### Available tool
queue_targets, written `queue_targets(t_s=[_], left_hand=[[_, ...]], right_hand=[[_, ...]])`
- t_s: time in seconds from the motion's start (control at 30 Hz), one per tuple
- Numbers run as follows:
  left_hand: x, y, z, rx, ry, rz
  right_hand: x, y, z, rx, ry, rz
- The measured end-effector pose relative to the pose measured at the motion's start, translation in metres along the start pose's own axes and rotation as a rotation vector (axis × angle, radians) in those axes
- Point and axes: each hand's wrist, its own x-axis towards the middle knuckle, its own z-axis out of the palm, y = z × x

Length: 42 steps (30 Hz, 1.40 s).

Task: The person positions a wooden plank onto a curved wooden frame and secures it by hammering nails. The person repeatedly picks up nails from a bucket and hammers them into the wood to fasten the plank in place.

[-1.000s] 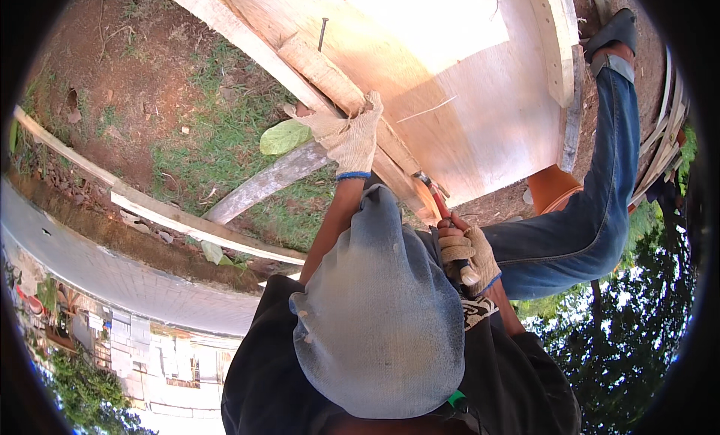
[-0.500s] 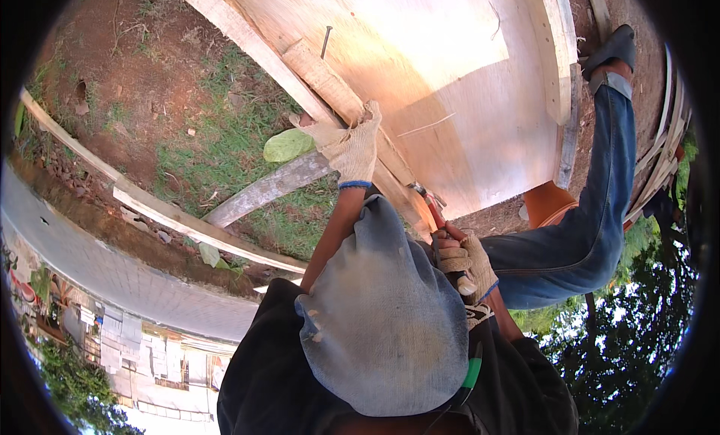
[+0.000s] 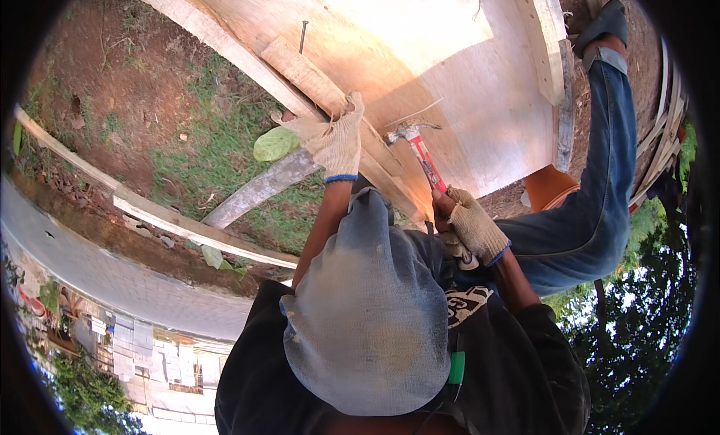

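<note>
My left hand (image 3: 337,144), in a torn cream knit glove with a blue cuff, is closed over a short wooden batten (image 3: 307,75) lying along a longer timber rail. One long nail (image 3: 303,39) stands up at the batten's far end, its point hidden. In my right hand (image 3: 476,226), also gloved, is a claw hammer (image 3: 426,159) with a red handle. Its metal head hangs over the plywood sheet (image 3: 480,82), right of the rail and apart from the batten. The fingers of my right hand wrap round the lower handle.
Faded denim (image 3: 360,300) fills the lower middle. My outstretched jeans leg (image 3: 607,150) borders the plywood's right side. An orange object (image 3: 550,186) sits by the plywood's near corner. Left of the rail lie a rough log (image 3: 262,187), grass and a long timber (image 3: 187,223).
My right hand has brought the hammer up and out over the plywood, from low beside the rail. My left hand keeps its place on the batten. The whole view has shifted slightly.
</note>
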Motion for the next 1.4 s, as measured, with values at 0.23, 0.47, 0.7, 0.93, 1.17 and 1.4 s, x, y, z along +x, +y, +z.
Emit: queue_targets(t_s=[0.23, 0.47, 0.7, 0.93, 1.17, 1.4], left_hand=[[-0.004, -0.041, -0.012, 0.123, -0.048, 0.204], [-0.003, -0.016, 0.002, 0.442, 0.236, 0.227], [-0.004, 0.001, -0.007, 0.213, 0.111, 0.107], [-0.007, 0.027, -0.007, 0.233, 0.084, -0.023], [-0.007, 0.01, -0.007, 0.247, 0.123, -0.059], [-0.006, 0.029, -0.013, 0.218, 0.087, -0.086]], right_hand=[[0.009, -0.005, -0.001, 0.008, -0.084, -0.005], [0.008, -0.014, 0.005, -0.036, -0.066, -0.019], [0.021, -0.133, 0.034, -0.309, 0.124, -0.329], [0.034, -0.252, 0.036, -0.038, -0.125, -0.805], [0.04, -0.224, 0.059, -0.661, 0.114, -0.45], [0.039, -0.229, 0.061, 0.05, -0.098, -0.857]])
